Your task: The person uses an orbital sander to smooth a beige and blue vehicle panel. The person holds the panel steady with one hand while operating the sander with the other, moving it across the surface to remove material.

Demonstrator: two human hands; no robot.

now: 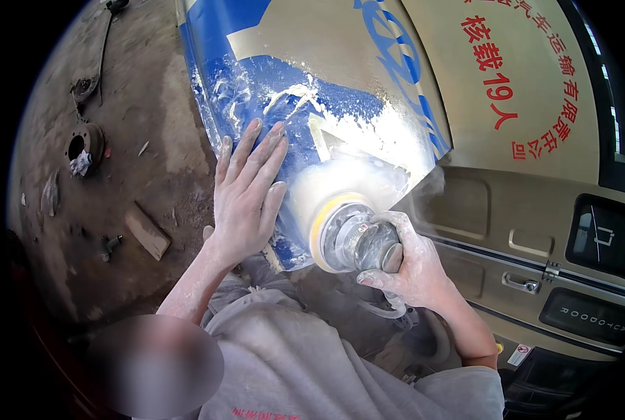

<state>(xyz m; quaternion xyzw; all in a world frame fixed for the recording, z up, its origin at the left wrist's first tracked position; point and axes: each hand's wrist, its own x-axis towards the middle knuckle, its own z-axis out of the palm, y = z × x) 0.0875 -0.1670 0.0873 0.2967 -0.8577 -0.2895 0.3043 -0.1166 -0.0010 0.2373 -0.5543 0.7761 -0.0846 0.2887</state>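
Observation:
My right hand (414,269) is wrapped round the body of a round orbital sander (360,238), coated in pale dust. The sander's yellow-edged pad rests against the lower corner of a blue and beige vehicle panel (256,42), with dust billowing around it. White powder and scraped patches cover the panel's surface. To the left of the sander, my left hand (249,185) lies flat on the blue paint, fingers stretched out. Both hands are white with dust. A pale hose (386,308) hangs below the sander.
At right stands the beige vehicle body with red lettering, a door handle (521,283) and dark windows. On the dirty floor at left lie a rusty brake drum (85,145) with a crumpled rag in it, a wooden block (146,231) and small debris.

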